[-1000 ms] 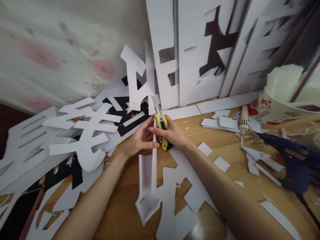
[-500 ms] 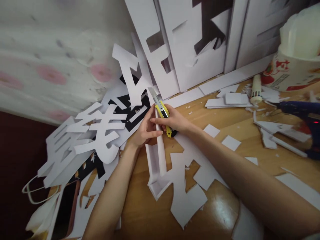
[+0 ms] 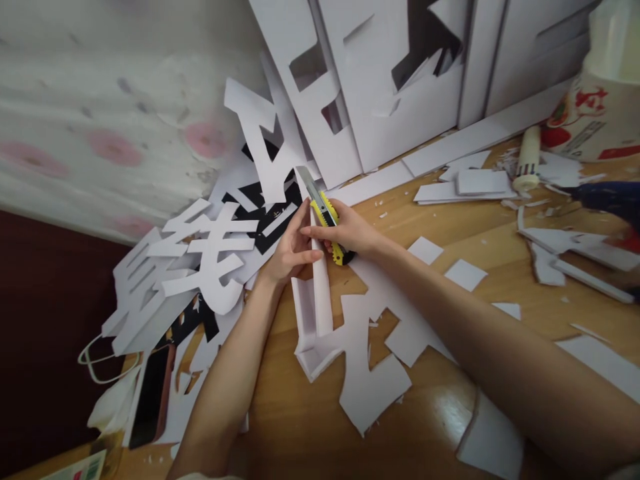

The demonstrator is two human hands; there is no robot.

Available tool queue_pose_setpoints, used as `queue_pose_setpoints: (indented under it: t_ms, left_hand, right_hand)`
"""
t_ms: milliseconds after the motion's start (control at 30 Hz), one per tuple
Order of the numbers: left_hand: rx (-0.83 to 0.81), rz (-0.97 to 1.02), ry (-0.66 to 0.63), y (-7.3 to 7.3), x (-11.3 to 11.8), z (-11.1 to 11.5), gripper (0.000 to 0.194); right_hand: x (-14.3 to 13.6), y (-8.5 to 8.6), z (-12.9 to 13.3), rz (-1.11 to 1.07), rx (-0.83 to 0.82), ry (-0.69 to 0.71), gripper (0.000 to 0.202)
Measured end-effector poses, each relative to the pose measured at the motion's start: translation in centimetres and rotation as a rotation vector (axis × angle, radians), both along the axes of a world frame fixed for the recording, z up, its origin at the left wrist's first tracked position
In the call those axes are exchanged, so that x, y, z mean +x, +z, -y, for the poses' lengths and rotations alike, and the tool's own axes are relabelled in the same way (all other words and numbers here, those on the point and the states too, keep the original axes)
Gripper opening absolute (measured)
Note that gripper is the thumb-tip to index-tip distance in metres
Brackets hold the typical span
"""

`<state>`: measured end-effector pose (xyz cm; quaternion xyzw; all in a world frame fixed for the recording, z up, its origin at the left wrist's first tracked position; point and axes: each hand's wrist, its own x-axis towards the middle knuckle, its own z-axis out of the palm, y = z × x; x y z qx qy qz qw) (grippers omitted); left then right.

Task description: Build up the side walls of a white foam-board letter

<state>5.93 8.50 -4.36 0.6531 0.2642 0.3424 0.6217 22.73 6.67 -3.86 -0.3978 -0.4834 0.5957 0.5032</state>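
Observation:
A yellow-and-black utility knife [image 3: 327,215] rests in my right hand [image 3: 353,232], its blade extended and pointing up toward the back left. My right thumb and fingers also press near a white foam-board piece with raised walls [image 3: 324,300], which runs down toward me like a narrow trough. Around the upper part of that piece curls my left hand [image 3: 290,252], thumb and index finger on either side of it. Parts of my fingers hide where the walls meet. Right of the trough, a flat white cut-out shape [image 3: 357,373] lies against its lower end.
White cut-out characters [image 3: 220,247] pile up at left, near a phone [image 3: 153,397]. Cut boards [image 3: 400,133] lean at the back. At right are a glue gun [image 3: 607,200], a white tube [image 3: 528,160], a paper bucket [image 3: 590,120] and foam-board scraps [image 3: 465,274].
The whole view has shifted a little, with the things at left and right sliding rightward and up. Both hands keep the same grip on the knife and the foam-board piece.

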Motion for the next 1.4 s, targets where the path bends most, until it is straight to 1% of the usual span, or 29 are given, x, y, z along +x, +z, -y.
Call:
queue_pose_setpoints:
  t_ms: [300, 400, 500, 567, 667, 733, 800, 867, 933, 967, 1033, 1100, 1167, 1267, 1400]
  left_hand:
    - [0.001, 0.066, -0.014, -0.6, -0.1, -0.4, 0.083]
    - [0.019, 0.061, -0.015, -0.9, -0.2, -0.5, 0.085]
    - [0.014, 0.049, -0.019, -1.0, -0.3, -0.6, 0.092]
    - [0.016, 0.062, -0.012, -1.0, -0.3, -0.5, 0.095]
    - [0.015, 0.082, -0.007, -0.8, -0.3, -0.5, 0.093]
    - [0.012, 0.091, -0.02, -0.7, -0.3, -0.4, 0.091]
    - [0.004, 0.09, -0.028, -0.6, -0.2, -0.3, 0.091]
    - [-0.014, 0.082, -0.032, -0.5, -0.2, -0.2, 0.094]
    - [-0.035, 0.075, -0.035, -0.4, -0.1, -0.1, 0.099]
    - [-0.04, 0.075, -0.038, -0.4, -0.1, -0.1, 0.1]
    - [-0.041, 0.08, -0.039, -0.3, -0.1, -0.1, 0.102]
    - [-0.032, 0.088, -0.039, -0.3, -0.1, -0.1, 0.1]
    - [-0.03, 0.084, -0.039, -0.3, -0.1, 0.0, 0.097]
    - [-0.032, 0.068, -0.041, -0.3, 0.0, 0.1, 0.095]
    - [0.0, 0.054, -0.028, -0.4, 0.0, 0.1, 0.095]
  right_hand:
    - [0.1, 0.0, 0.1, 0.0, -0.01, 0.021, 0.045]
    - [0.0, 0.0, 0.2, 0.003, -0.009, 0.013, 0.047]
    - [-0.1, 0.2, 0.2, 0.033, -0.01, -0.018, 0.047]
    - [0.1, 0.8, 0.2, 0.07, 0.002, -0.062, 0.041]
    - [1.7, 2.5, 0.7, 0.154, 0.037, -0.142, 0.018]
    - [3.6, 4.2, 1.7, 0.236, 0.06, -0.153, 0.014]
    - [6.0, 5.9, 3.3, 0.359, 0.072, -0.092, 0.012]
    - [8.4, 7.1, 5.0, 0.697, 0.04, 0.032, 0.016]
    - [10.3, 7.5, 6.4, 0.968, 0.054, 0.13, 0.019]
    - [11.0, 7.4, 7.0, 1.077, 0.065, 0.154, 0.019]
    - [11.6, 6.6, 7.8, 1.179, 0.071, 0.22, 0.027]
    - [11.5, 5.6, 8.2, 1.144, 0.068, 0.277, 0.038]
    - [10.9, 4.6, 8.5, 1.1, 0.088, 0.294, 0.046]
    - [10.0, 3.8, 8.7, 1.154, 0.115, 0.278, 0.047]
    - [9.4, 3.3, 8.5, 1.218, 0.125, 0.29, 0.044]
